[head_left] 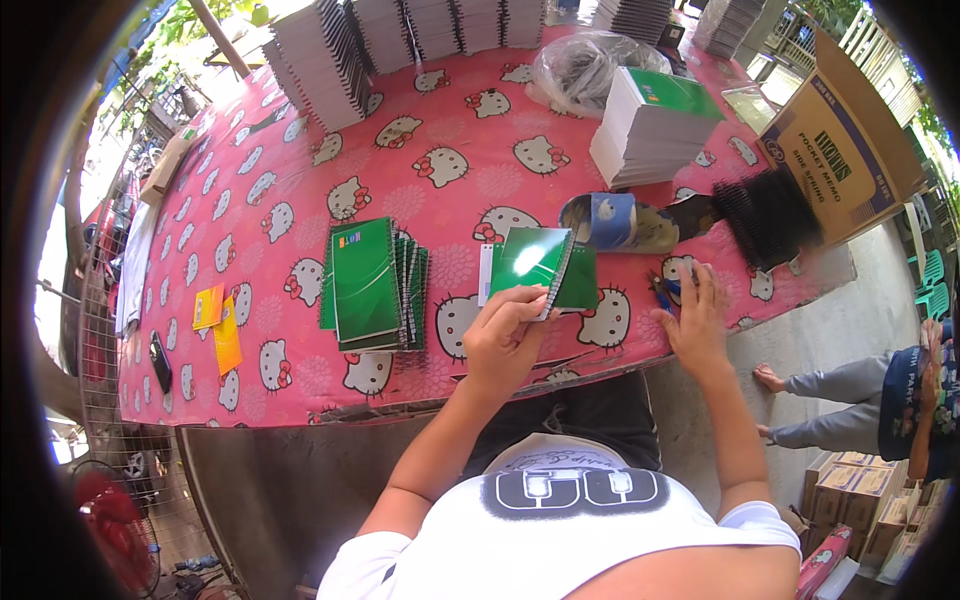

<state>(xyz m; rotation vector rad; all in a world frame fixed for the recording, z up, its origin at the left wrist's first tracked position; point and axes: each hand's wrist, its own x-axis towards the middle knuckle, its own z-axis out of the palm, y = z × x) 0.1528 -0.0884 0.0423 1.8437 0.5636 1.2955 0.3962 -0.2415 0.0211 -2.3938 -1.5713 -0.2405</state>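
My left hand pinches the lower edge of a green spiral notebook, tilted up off the table. Under and beside it lies another green cover, partly hidden. At the right, my right hand rests with fingers apart over a small pair of pliers with dark blue handles; whether the fingers touch it I cannot tell. Left of my hands sits a stack of green spiral notebooks, loosely piled.
A pink patterned cloth covers the table. Farther off stand a tall stack of unbound pads, bound notebooks, a plastic bag, black spiral coils and a cardboard box. A person is at the right.
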